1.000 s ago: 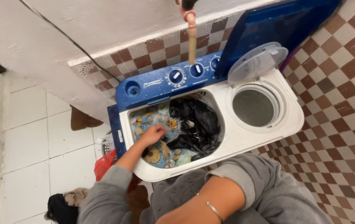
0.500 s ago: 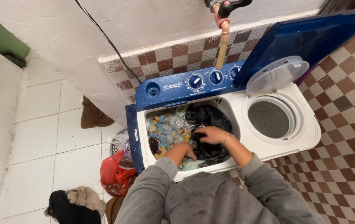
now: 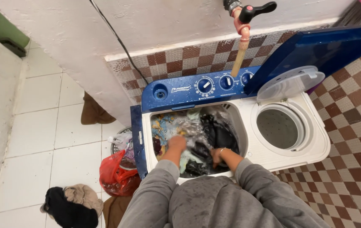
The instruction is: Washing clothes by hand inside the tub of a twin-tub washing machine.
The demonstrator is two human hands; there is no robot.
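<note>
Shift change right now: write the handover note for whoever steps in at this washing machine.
Left hand: down in the wash tub, pressing on the wet laundry; grip hidden.
Right hand: in the same tub, on the dark clothes; grip hidden.
Done: tub loaded with mixed garments and water; both lids up.
Left: spin tub holds nothing; a clothes heap and red bag sit on the floor to the left.

Even, soft daylight, faint shadows, wide-angle bending at the edges, slight motion blur over the wet laundry [image 3: 197, 135].
</note>
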